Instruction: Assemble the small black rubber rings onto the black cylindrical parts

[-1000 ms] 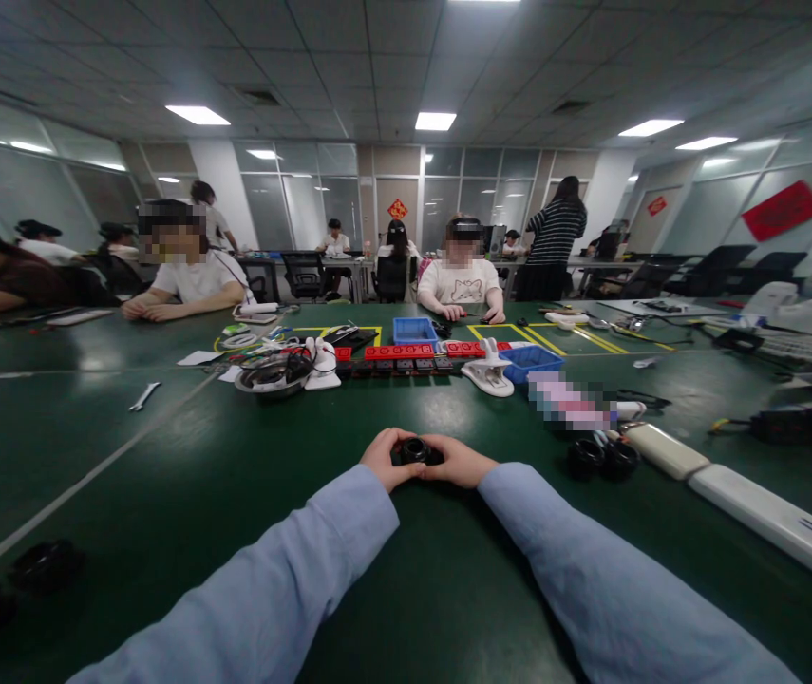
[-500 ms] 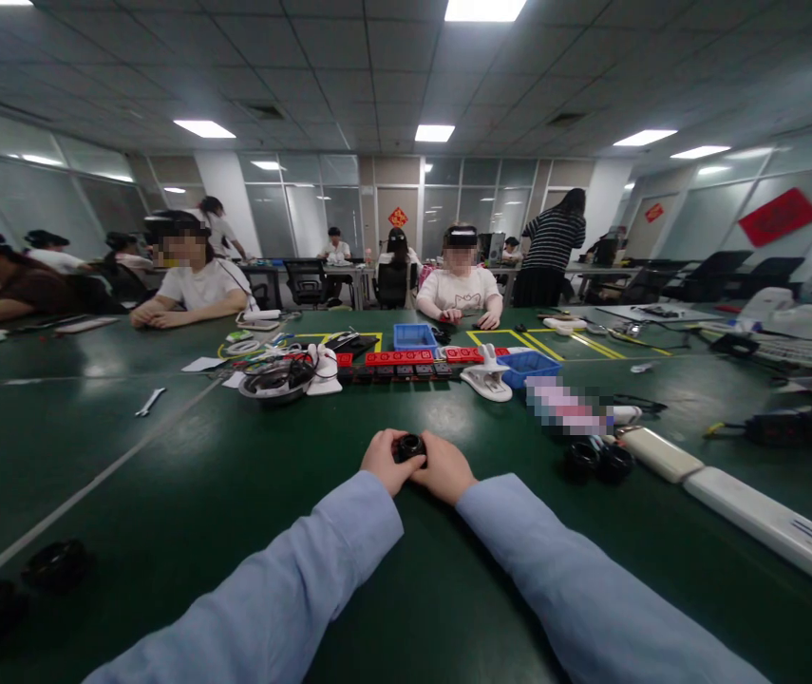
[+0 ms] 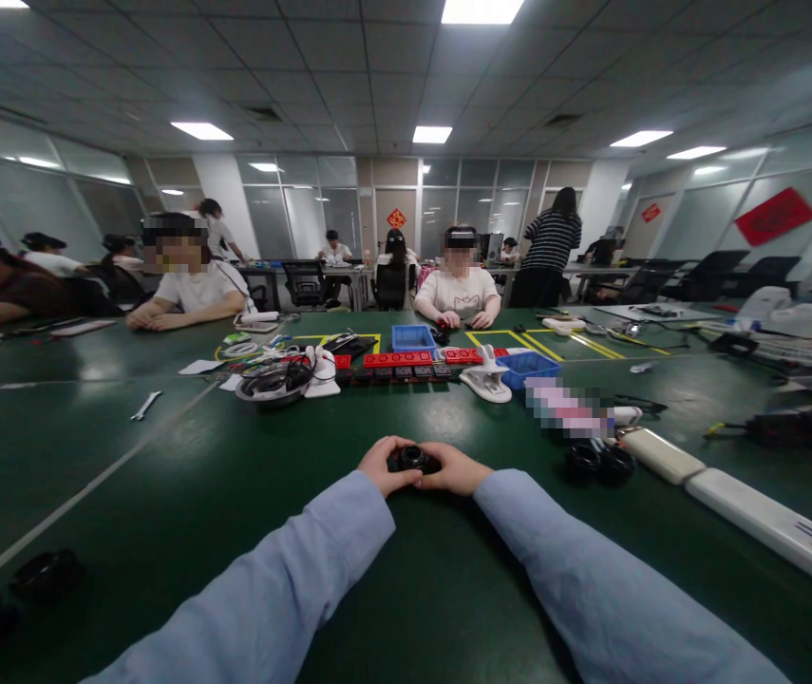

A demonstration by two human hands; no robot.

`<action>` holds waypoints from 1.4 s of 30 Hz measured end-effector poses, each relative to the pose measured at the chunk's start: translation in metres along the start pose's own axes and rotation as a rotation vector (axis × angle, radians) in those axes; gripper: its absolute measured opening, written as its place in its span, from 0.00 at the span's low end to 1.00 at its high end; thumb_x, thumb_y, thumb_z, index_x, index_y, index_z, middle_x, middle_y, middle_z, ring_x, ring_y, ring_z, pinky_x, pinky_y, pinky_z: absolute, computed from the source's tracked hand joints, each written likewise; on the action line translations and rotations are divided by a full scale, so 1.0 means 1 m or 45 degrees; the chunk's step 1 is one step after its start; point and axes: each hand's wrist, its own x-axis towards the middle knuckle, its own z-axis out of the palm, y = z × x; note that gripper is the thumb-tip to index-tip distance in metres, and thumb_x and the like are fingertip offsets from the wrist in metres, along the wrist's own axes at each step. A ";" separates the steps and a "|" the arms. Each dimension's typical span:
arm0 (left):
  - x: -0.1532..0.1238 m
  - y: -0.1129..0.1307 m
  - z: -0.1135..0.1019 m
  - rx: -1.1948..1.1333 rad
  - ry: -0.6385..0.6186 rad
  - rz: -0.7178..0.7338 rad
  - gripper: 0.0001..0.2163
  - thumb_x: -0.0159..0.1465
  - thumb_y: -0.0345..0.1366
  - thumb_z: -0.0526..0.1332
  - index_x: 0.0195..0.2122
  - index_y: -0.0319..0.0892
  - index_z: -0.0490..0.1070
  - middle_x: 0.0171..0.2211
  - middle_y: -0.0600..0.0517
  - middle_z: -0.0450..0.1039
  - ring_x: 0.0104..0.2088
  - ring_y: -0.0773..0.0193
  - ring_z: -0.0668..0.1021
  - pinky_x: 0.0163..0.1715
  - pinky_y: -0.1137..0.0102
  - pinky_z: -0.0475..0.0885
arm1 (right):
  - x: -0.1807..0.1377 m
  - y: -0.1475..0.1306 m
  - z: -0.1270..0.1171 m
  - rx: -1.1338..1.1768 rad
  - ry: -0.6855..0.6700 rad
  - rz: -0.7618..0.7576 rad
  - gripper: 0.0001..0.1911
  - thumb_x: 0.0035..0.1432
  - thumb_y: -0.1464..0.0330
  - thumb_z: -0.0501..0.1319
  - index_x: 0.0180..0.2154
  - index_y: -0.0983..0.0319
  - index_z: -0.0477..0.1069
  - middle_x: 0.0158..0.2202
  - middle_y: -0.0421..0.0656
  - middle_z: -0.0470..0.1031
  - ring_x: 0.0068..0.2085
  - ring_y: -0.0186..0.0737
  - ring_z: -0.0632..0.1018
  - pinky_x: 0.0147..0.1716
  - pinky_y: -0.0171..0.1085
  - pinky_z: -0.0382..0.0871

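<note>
Lower centre of frame: left hand (image 3: pixel 379 465) and right hand (image 3: pixel 455 468) pinch a glossy black ring (image 3: pixel 413 465) from opposite sides. Judged light, stiff, possibly slippery; best gripped around its outside.

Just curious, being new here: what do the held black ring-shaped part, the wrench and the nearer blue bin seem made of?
Black part: probably glossy plastic, from the glints on its rim; coated metal is possible.
Wrench: likely metal, bright and silvery.
Nearer blue bin: seemingly moulded plastic, going by its even colour and thin walls.
</note>
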 end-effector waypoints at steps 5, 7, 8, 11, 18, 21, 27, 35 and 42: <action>0.000 0.000 0.000 0.009 -0.006 -0.024 0.19 0.44 0.35 0.65 0.38 0.41 0.66 0.34 0.52 0.66 0.34 0.63 0.70 0.33 0.69 0.65 | 0.001 -0.003 0.001 -0.044 0.027 0.010 0.17 0.39 0.71 0.63 0.36 0.66 0.67 0.32 0.40 0.70 0.34 0.36 0.70 0.35 0.36 0.63; 0.000 0.001 0.000 0.021 -0.002 -0.028 0.19 0.44 0.35 0.65 0.38 0.41 0.66 0.34 0.51 0.66 0.35 0.63 0.70 0.33 0.69 0.65 | 0.002 -0.003 0.001 -0.036 0.034 0.003 0.18 0.39 0.71 0.63 0.36 0.66 0.67 0.32 0.40 0.70 0.33 0.36 0.70 0.34 0.35 0.63; 0.000 0.002 0.000 0.026 -0.004 -0.029 0.19 0.44 0.35 0.65 0.38 0.41 0.66 0.35 0.51 0.66 0.35 0.62 0.70 0.33 0.69 0.65 | 0.002 -0.002 0.001 -0.029 0.036 0.002 0.17 0.39 0.71 0.63 0.36 0.66 0.67 0.31 0.40 0.70 0.33 0.36 0.70 0.34 0.35 0.63; -0.001 0.003 -0.001 0.040 -0.005 -0.029 0.19 0.44 0.35 0.65 0.38 0.40 0.66 0.35 0.51 0.66 0.35 0.62 0.70 0.33 0.69 0.65 | 0.002 0.000 0.001 -0.030 0.039 0.005 0.18 0.39 0.70 0.63 0.36 0.66 0.66 0.32 0.40 0.70 0.33 0.36 0.70 0.34 0.35 0.63; -0.002 0.006 0.004 0.051 0.056 -0.036 0.19 0.43 0.35 0.65 0.37 0.40 0.66 0.33 0.51 0.65 0.33 0.63 0.70 0.33 0.68 0.66 | 0.003 0.006 0.002 -0.238 0.130 0.066 0.20 0.38 0.66 0.64 0.37 0.65 0.65 0.32 0.40 0.70 0.33 0.37 0.70 0.31 0.34 0.62; -0.001 0.010 0.010 0.088 0.212 -0.076 0.17 0.44 0.33 0.65 0.36 0.39 0.66 0.33 0.51 0.64 0.34 0.63 0.69 0.35 0.67 0.66 | 0.005 0.002 0.011 -0.546 0.355 0.167 0.18 0.38 0.64 0.63 0.33 0.64 0.65 0.30 0.42 0.69 0.32 0.38 0.70 0.28 0.34 0.60; 0.002 0.015 0.014 0.141 0.401 -0.161 0.16 0.43 0.32 0.64 0.35 0.39 0.65 0.33 0.50 0.64 0.35 0.62 0.69 0.38 0.66 0.66 | 0.011 -0.013 0.036 -0.997 0.689 0.374 0.12 0.45 0.66 0.56 0.33 0.65 0.63 0.31 0.47 0.70 0.32 0.42 0.71 0.29 0.36 0.59; 0.001 -0.002 0.003 0.013 0.078 0.012 0.18 0.43 0.32 0.65 0.36 0.39 0.66 0.33 0.51 0.65 0.35 0.62 0.69 0.36 0.67 0.65 | 0.000 -0.007 0.018 -0.669 0.366 0.019 0.26 0.38 0.62 0.63 0.42 0.60 0.63 0.39 0.42 0.69 0.39 0.42 0.70 0.36 0.37 0.61; 0.003 -0.013 0.004 -0.063 0.000 0.029 0.19 0.44 0.35 0.65 0.37 0.40 0.66 0.35 0.50 0.67 0.35 0.62 0.71 0.35 0.68 0.65 | 0.003 0.001 0.005 -0.480 0.182 -0.047 0.19 0.39 0.66 0.63 0.37 0.62 0.68 0.33 0.41 0.71 0.36 0.40 0.71 0.35 0.36 0.62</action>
